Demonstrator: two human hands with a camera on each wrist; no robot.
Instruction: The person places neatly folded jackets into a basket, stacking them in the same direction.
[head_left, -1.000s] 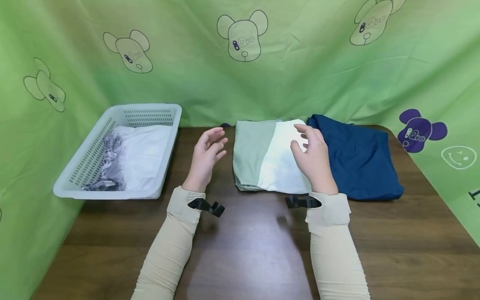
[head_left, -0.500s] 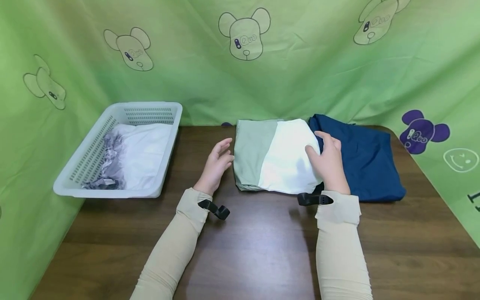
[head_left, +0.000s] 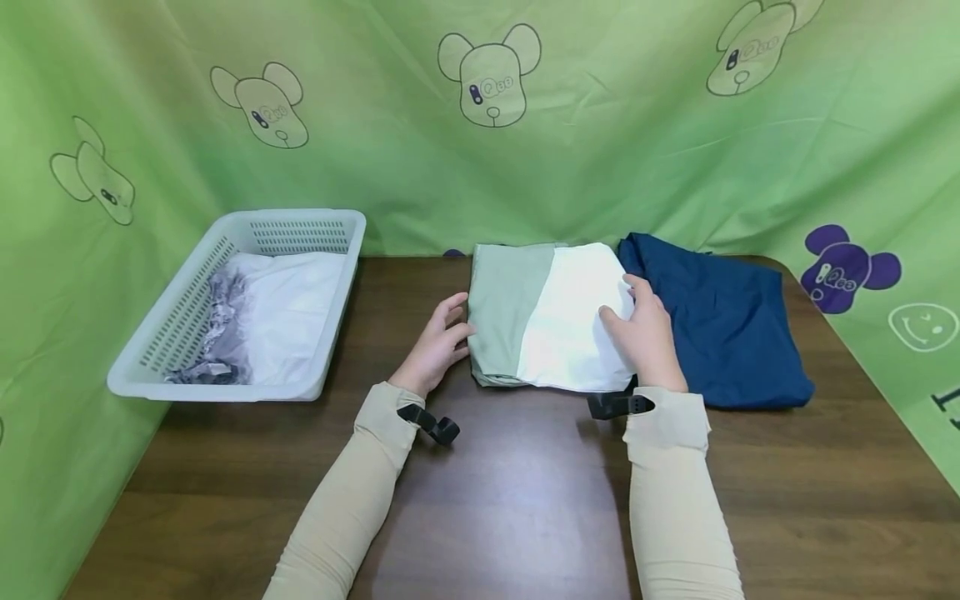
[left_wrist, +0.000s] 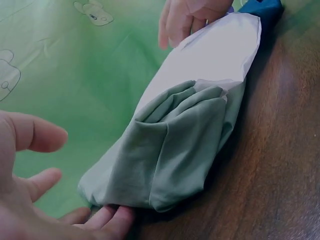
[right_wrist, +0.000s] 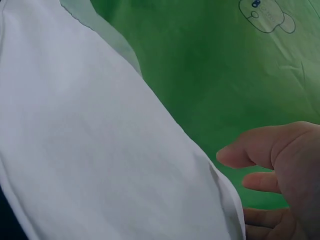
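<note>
A folded green-and-white garment (head_left: pixel 517 312) lies on the wooden table, its green half on the left and its white half on the right. My left hand (head_left: pixel 437 343) is at its green edge. In the left wrist view some fingertips (left_wrist: pixel 120 220) reach the underside of that edge, while the thumb and index finger stay off the fabric. On the opposite side my right hand (head_left: pixel 647 333) is by the white edge. The right wrist view has its thumb (right_wrist: pixel 237 154) apart from the cloth; the lower fingers are partly hidden behind the edge.
A folded navy blue garment (head_left: pixel 738 329) lies close against the right side of the green-and-white one. At the left stands a pale plastic basket (head_left: pixel 217 390) holding a white cloth (head_left: pixel 292 312) with greyish ruffles. A green printed curtain (head_left: pixel 375 150) hangs behind the table (head_left: pixel 495 517).
From above the table, both hands have come down to the sides of the green-and-white garment. The left moved right and nearer; the right moved out to the white edge. The garments look unmoved.
</note>
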